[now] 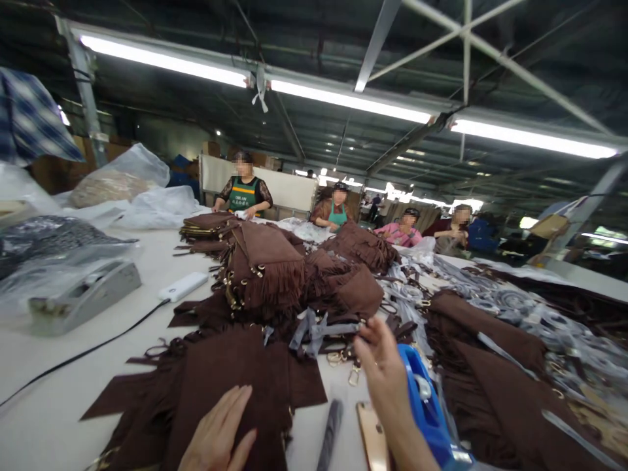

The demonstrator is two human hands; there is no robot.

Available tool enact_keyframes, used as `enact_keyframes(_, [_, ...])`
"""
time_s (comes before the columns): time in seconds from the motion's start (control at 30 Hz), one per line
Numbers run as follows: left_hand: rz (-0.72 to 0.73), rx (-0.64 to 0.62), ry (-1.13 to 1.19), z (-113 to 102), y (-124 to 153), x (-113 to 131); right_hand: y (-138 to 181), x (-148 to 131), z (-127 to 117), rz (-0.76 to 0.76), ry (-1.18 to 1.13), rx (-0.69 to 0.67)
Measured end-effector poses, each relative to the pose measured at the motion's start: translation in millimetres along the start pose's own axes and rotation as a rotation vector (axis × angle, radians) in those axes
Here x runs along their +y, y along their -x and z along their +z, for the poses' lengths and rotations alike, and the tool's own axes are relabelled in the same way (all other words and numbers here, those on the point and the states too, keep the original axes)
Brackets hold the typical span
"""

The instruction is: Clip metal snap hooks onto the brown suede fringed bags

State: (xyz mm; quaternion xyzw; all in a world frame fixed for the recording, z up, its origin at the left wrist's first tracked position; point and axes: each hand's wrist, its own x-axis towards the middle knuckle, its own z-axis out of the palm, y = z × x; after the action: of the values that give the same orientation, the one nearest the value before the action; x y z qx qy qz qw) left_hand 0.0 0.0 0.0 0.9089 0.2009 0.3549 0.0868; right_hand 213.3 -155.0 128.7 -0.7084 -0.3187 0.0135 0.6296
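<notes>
I see my left hand (218, 435) flat and open on the brown cloth (230, 379), right hand (383, 366) pinching a grey strap (314, 330); the strap could snag the clips (343, 366).

Left hand (218, 428) lies flat on the near fringed piece (230, 386), at the front of the table (59, 405). Right hand (383, 366) reaches just beyond it, fingertips at the straps (318, 330) lying between that piece and the heaped pile of fringed bags (275, 271) behind. Just right of the right hand sits a tape dispenser (424, 405); a phone (373, 435) lies in front, between the two hands. Far left, a cable (83, 353) runs back to a power bank (182, 286), with a bagged device (83, 294) left of it. More fringed pieces (500, 386) spread to the right. Four seated workers (244, 190) line the far edge, behind the pile.
</notes>
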Motion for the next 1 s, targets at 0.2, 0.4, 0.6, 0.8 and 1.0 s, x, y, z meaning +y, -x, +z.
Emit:
enact_keyframes(0.2, [0.109, 0.035, -0.119, -33, -8, 12, 45, -22, -14, -0.429, 0.18, 0.174])
enact_keyframes(0.4, [0.386, -0.529, 0.114, -44, -29, 50, 153, 72, 8, -0.249, 0.466, -0.565])
enact_keyframes(0.6, [0.417, -0.813, 0.171, -18, -50, 67, 171, 81, 36, -0.207, 0.596, -0.588])
enact_keyframes(0.8, [0.302, -0.805, 0.323, -23, -69, 60, 144, 65, 18, -0.326, 0.585, -0.625])
enact_keyframes(1.0, [0.089, -0.711, 0.636, -36, -111, 62, 92, 30, 20, 0.201, 0.049, -0.641])
